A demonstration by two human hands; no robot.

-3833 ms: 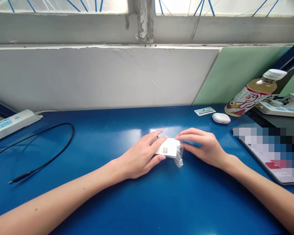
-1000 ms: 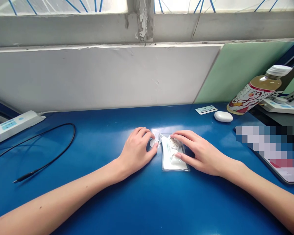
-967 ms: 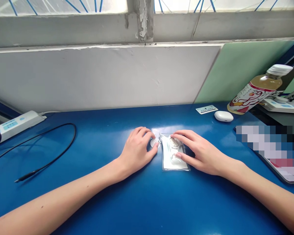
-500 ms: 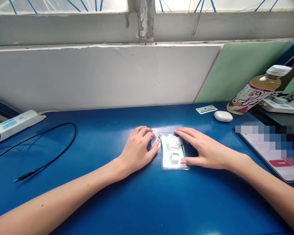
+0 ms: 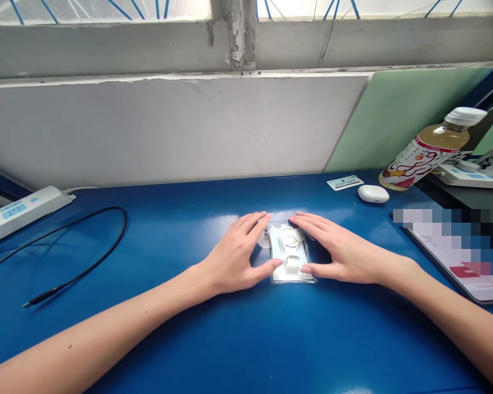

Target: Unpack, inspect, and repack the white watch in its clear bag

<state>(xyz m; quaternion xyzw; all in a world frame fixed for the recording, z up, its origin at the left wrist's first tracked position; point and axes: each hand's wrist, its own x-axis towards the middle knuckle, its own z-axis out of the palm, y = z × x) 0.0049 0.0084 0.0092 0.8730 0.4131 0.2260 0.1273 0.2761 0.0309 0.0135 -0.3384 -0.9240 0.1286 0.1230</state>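
A clear plastic pouch (image 5: 285, 278) lies flat on the blue table, with a white coiled item and a pale card showing inside it. A small round clear charm (image 5: 264, 239) rests at its upper left side. My left hand (image 5: 242, 254) is open at the pouch's left, its thumb tip at the lower left part and its fingers by the upper left corner. On the other side my right hand (image 5: 339, 249) is also open, thumb at the lower right edge and fingertips at the upper right corner. Neither hand is closed around the pouch.
A black cable (image 5: 121, 230) and a white power strip (image 5: 33, 208) lie at the left. At the back right are a card (image 5: 345, 183), a white earbud case (image 5: 373, 193) and a leaning drink bottle (image 5: 429, 150). A tablet-like screen (image 5: 476, 279) lies at the right.
My left hand has opened from its curled pose over the round charm, stretching its fingers forward and its thumb right to the pouch. My right hand has barely moved.
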